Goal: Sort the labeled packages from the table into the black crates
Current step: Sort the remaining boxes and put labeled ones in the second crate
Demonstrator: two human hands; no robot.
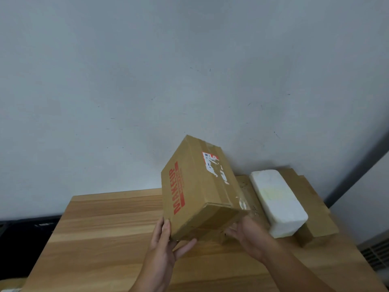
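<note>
A brown cardboard box with red "MAKEUP" lettering and a torn white label is held tilted above the wooden table. My left hand grips its lower left corner, fingers up the side and thumb under the bottom. My right hand supports its lower right underside. A white foam package lies to the right on flat brown cardboard packages. A dark crate-like thing shows left of the table, too dim to make out.
A pale grey wall rises right behind the table. A dark vertical strip and a grey vent are at the right edge. Something tan peeks in at the bottom left corner.
</note>
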